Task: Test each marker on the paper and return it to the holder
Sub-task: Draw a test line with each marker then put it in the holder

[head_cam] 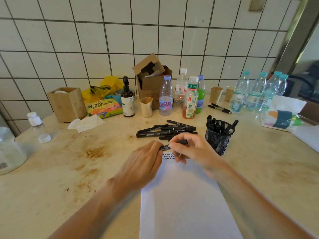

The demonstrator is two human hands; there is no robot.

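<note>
bottles (166, 97), cardboard box (151, 83), paper cups (216, 94)

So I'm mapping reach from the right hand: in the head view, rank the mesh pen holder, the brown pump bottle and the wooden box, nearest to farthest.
From the right hand:
1. Mesh pen holder, just to its right.
2. Brown pump bottle, far side of the table, to the left.
3. Wooden box, farther left, by the tiled wall.

black markers (166, 131) in a loose pile, black mesh holder (217, 138), white paper (186, 200) with black squiggles, beige table (69, 169) with brown stains, white tiled wall (155, 37) with dark grout, green bottle (200, 99), yellow bag (110, 83), brown cardboard box (151, 83)
</note>
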